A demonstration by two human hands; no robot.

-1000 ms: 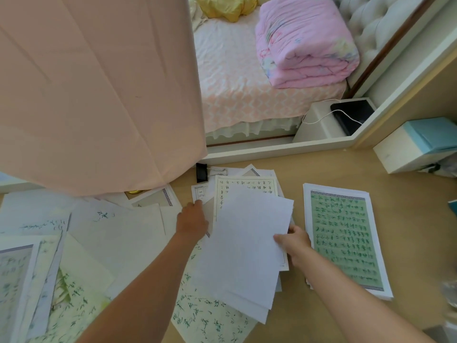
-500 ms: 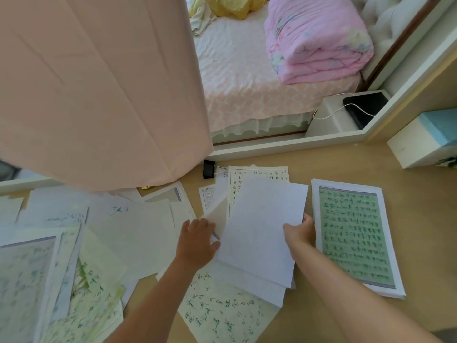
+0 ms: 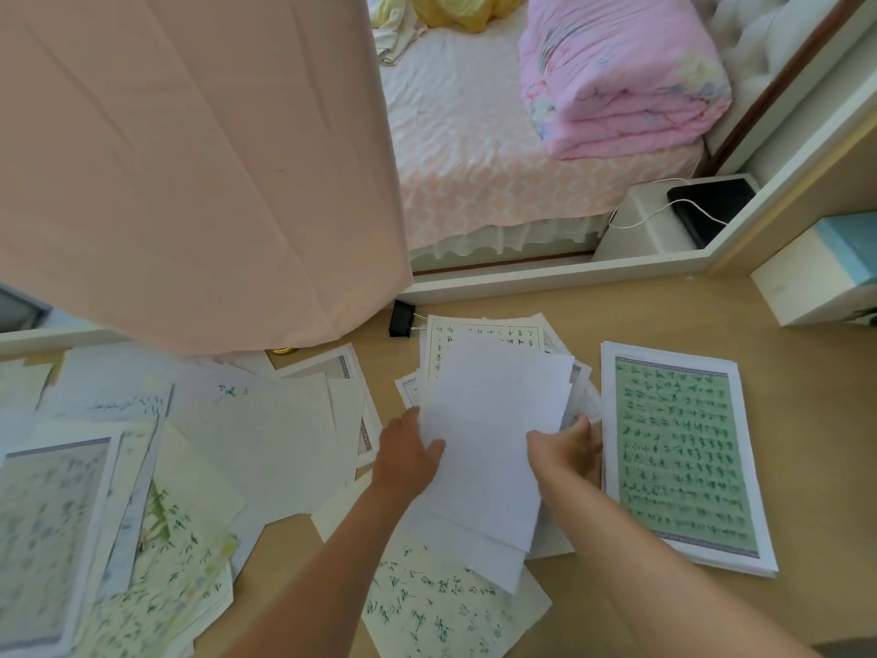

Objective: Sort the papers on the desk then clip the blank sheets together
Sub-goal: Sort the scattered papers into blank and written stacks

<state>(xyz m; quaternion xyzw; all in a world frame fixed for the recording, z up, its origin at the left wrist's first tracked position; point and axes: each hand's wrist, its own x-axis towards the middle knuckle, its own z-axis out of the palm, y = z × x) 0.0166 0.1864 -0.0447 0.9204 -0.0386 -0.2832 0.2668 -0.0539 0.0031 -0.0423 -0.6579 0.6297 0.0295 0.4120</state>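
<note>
We've got a small stack of blank white paper sheets (image 3: 484, 448) between both hands, mid-desk. Left hand (image 3: 408, 455) pinches the stack's left edge, thumb on top. Right hand (image 3: 567, 451) grips the right edge, fingers curled under. Sheets are fanned and skewed; lower corners stick out unevenly toward us.

Layout on the light wooden desk (image 3: 807, 467):
- neat pile of green-grid written sheets (image 3: 683, 455) just right of the right hand, looks like the sorted written pile
- loose spread of mixed written and pale sheets (image 3: 142, 467) on the left, not yet sorted
- more handwritten sheets directly under the blank stack
- black binder clip (image 3: 401, 318) at the far edge by the pink curtain (image 3: 190, 159), untouched

Our read: sorting is partway, clipping not started.

To do this step well:
- keep both edges pinched, lift clear so no written sheet below drags along
- tap the long edge on bare desk to square the stack
- park the blanks apart from the green pile, near the clip
- check the left spread for more blanks before clipping

Risk: thin sheets slip and fan further if one hand lets go early.
</note>
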